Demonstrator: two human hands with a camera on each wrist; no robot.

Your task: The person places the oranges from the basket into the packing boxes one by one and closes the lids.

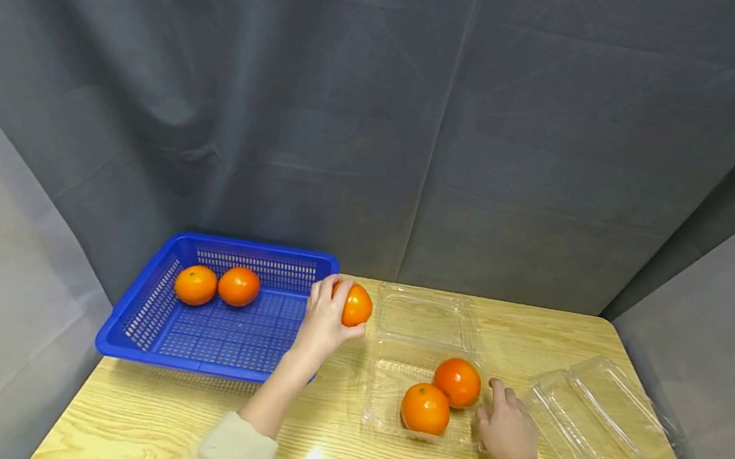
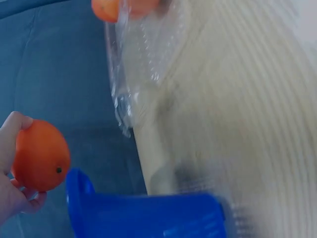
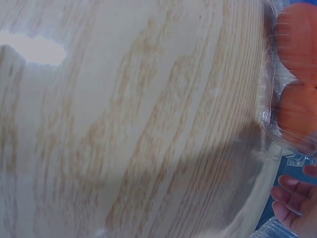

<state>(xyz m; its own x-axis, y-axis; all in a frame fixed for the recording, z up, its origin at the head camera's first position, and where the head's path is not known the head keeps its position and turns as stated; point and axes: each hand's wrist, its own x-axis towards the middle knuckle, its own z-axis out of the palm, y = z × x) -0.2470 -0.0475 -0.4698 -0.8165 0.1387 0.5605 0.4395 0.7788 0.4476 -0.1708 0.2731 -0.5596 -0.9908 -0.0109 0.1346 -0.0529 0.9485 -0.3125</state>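
My left hand (image 1: pixel 324 323) grips an orange (image 1: pixel 357 306) between thumb and fingers, raised beside the right rim of the blue basket (image 1: pixel 207 368). The left wrist view has this orange (image 2: pixel 41 156) in the fingers, above the basket's edge. Two oranges sit in the open clear plastic clamshell box (image 1: pixel 380 388): one at the front (image 1: pixel 425 409), one behind it to the right (image 1: pixel 457 382). Close to the box's right side is my right hand (image 1: pixel 508 431), its fingers loosely bent with nothing in them, as the right wrist view also shows.
Two more oranges, one on the left (image 1: pixel 196 285) and one beside it (image 1: pixel 239 287), lie at the back of the basket. Another clear plastic box (image 1: pixel 601 427) lies at the right of the wooden table (image 1: pixel 171 421). A grey curtain (image 1: pixel 385 106) hangs behind the table.
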